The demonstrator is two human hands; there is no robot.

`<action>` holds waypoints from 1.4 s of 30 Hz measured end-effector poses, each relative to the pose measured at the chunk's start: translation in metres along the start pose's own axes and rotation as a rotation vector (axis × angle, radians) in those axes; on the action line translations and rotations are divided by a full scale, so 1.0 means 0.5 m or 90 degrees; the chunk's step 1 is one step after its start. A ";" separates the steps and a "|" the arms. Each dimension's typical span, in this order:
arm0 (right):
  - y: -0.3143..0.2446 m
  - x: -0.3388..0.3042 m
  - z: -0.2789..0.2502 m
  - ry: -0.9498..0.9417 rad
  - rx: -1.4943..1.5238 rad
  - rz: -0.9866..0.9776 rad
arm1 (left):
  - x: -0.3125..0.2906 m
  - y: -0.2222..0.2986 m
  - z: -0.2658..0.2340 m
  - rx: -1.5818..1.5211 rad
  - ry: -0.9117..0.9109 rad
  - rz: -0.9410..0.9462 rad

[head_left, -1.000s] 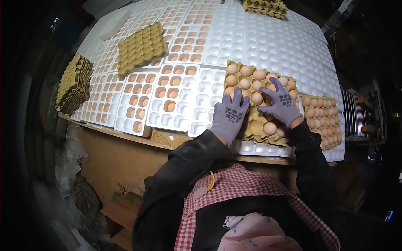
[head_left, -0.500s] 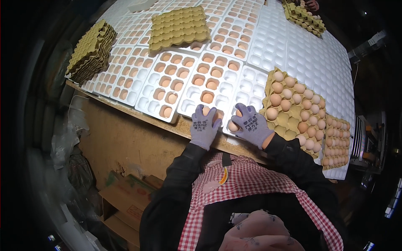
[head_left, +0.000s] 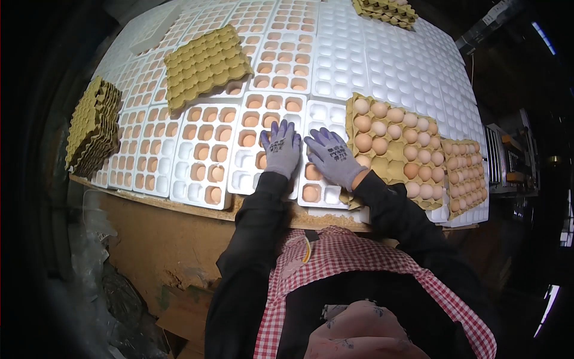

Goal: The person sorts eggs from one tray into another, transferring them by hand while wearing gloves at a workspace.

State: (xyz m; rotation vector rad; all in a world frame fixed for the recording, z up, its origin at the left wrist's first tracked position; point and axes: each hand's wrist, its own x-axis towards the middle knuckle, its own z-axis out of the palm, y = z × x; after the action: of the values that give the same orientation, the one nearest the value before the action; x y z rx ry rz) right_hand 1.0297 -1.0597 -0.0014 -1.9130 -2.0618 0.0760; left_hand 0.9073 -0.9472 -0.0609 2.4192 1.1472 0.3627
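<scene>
My left hand [head_left: 282,148], in a grey-purple glove, rests over the right column of a white foam tray [head_left: 243,159] partly filled with brown eggs. Its fingers stretch away from me. Over the tray [head_left: 326,111] beside it, my right hand [head_left: 335,158], gloved alike, has its fingers extended above the left column. An egg [head_left: 310,192] sits in that tray's nearest left cell, another just beyond. Whatever lies under either hand's fingers is hidden. Right of my right hand, a yellowish pulp tray [head_left: 391,168] holds many eggs and shows several bare hollows.
A second pulp tray of eggs [head_left: 463,173] stands farther right. An upside-down-looking pulp tray [head_left: 206,66] lies across foam trays, and a stack of them [head_left: 92,127] stands at left. More egg-holding pulp trays [head_left: 385,13] are at the back. A cardboard box [head_left: 188,314] sits below the table.
Both hands have moved farther from the table's near edge, along their trays. Two eggs now show uncovered in the right tray's left column. The whole view has shifted.
</scene>
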 end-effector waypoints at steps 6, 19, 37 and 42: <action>0.126 -0.167 -0.238 0.050 0.216 0.256 | -0.087 0.225 -0.102 -0.309 -0.090 0.322; 0.224 -0.127 -0.159 0.064 -0.173 0.122 | -0.013 0.302 -0.072 0.061 -0.060 0.386; 0.221 -0.108 -0.296 0.086 0.119 0.237 | 0.036 0.260 -0.063 -0.225 0.124 0.146; 0.071 0.043 -0.199 -0.033 0.011 0.072 | 0.019 0.117 -0.106 -0.008 0.205 -0.062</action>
State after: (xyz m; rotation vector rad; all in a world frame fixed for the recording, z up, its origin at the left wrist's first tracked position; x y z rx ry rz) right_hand 1.0899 -1.0532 0.0878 -2.0367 -1.9768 0.1700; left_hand 0.9305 -0.9584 0.0142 2.3403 1.3846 0.7453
